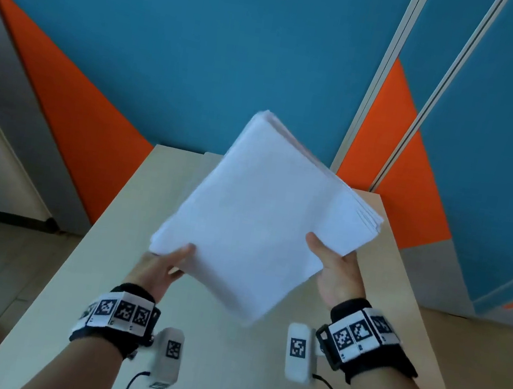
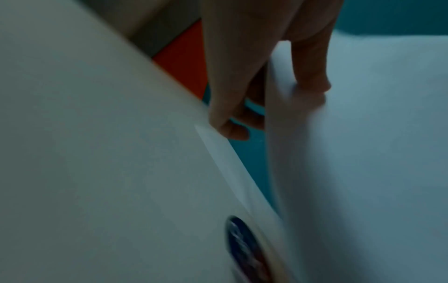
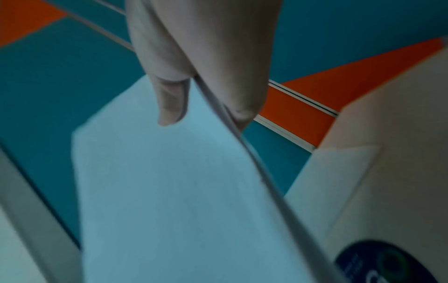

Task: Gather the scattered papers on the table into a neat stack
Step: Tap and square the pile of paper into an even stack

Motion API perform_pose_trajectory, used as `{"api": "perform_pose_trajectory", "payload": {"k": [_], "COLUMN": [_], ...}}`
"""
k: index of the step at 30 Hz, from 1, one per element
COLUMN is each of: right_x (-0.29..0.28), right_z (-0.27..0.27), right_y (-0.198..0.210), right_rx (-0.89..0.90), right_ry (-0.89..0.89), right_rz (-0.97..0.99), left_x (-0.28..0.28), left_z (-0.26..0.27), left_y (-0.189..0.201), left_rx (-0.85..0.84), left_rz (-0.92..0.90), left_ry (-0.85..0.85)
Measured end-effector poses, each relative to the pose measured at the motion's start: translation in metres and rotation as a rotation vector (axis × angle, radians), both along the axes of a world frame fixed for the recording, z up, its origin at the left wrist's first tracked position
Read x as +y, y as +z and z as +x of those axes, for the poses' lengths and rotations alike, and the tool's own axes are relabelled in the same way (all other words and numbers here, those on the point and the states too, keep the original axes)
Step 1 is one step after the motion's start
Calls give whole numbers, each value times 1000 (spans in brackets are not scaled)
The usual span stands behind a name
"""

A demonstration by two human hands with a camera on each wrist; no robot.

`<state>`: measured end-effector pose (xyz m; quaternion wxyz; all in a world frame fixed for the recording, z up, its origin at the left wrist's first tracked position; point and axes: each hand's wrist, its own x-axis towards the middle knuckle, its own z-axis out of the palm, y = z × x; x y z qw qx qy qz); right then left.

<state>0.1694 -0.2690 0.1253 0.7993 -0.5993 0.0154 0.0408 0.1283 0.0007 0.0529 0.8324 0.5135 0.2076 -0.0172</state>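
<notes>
Holding the stack of papers (image 1: pixel 255 214) up off the table (image 1: pixel 110 272), both hands have it at once, and it hangs in the air, tilted, its far corner pointing up toward the blue and orange wall (image 1: pixel 203 53). Left hand (image 1: pixel 160 271) is on the near left corner, thumb on top of the sheets, fingers tucked under. From the left wrist view that pinch is plain: thumb (image 2: pixel 312 76) pressed flat on the upper face of the papers (image 2: pixel 375 153), the other fingers (image 2: pixel 230 95) curled below the edge. Right hand (image 1: pixel 336 273) takes the right edge, partway along it, thumb lying over the top sheet, palm and fingers cupping beneath. The right wrist camera shows one digit (image 3: pixel 172 99) laid on the paper face (image 3: pixel 169 191) and the rest of the hand (image 3: pixel 230 67) on the other side of the edge, so the stack is clamped between them. Sheet edges at the far right corner fan out a little, not quite flush. Most of the stack reaches away from both grips, up and to the far side. Below, on each wrist, a black band with printed markers (image 1: pixel 121 310); a small white unit (image 1: pixel 299 352) with a cable hangs by the right wrist.
</notes>
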Motion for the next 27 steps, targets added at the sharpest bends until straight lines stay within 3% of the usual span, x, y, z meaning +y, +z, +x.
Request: {"api": "perform_pose_trajectory", "payload": {"k": [2, 4, 6, 11, 15, 22, 27], "right_x": [-4, -6, -2, 2, -3, -3, 8], "right_z": [2, 3, 1, 1, -2, -18, -22], "right_y": [7, 6, 4, 14, 14, 7, 21], "right_rx": [-38, -53, -40, -68, -99, -124, -216], "right_ry": [-17, 17, 70, 80, 91, -4, -154], "right_rz": [-73, -207, -313, -330, -305, -129, -100], "left_x": [12, 15, 6, -14, -22, -33, -34], "left_z": [0, 2, 9, 14, 7, -5, -6], "left_y": [3, 16, 34, 64, 54, 44, 54], "left_rx": [-11, -103, -209, -426, -437, -518, -705], "left_rz": [287, 476, 461, 258, 311, 673, 1154], "left_ry": [6, -102, -197, -32, -3, 125, 122]}}
